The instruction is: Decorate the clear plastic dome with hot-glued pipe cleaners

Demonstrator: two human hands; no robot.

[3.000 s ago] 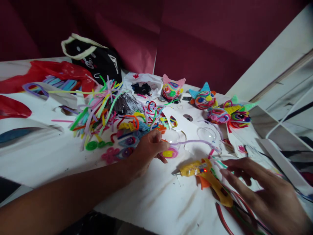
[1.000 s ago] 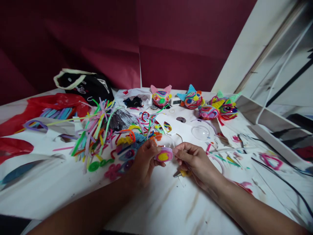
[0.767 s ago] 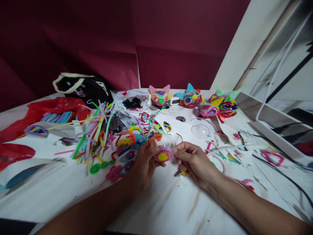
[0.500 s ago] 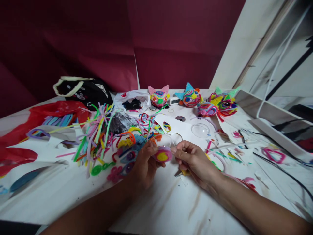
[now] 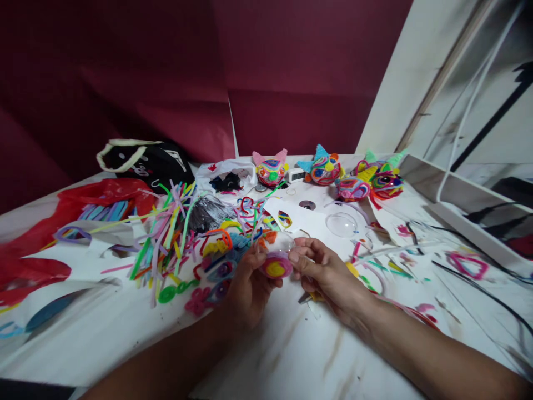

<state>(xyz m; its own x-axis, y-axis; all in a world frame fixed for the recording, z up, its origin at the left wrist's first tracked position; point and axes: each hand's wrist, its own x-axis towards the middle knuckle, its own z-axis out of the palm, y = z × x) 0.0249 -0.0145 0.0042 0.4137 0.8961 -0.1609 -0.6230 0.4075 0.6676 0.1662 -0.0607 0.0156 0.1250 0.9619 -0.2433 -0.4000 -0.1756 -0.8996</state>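
Maroon backing [image 5: 166, 94] behind a white bench [image 5: 312, 344]. At left, a red bag [image 5: 50, 222], then heaped strips [image 5: 164, 239]. At centre, left hand [image 5: 247, 286] with fingers [image 5: 255, 260] closed on a clear dome [image 5: 277, 244] bearing a pink-and-yellow disc [image 5: 275, 269]; next, right hand [image 5: 322, 269], pinching its right rim. Farther right, another dome [image 5: 342, 224].

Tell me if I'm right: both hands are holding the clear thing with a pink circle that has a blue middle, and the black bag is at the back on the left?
Not quite: the pink circle has a yellow middle, not a blue one, as the head view shows. The left hand and right hand do hold the clear thing, and the black bag is at the back on the left.
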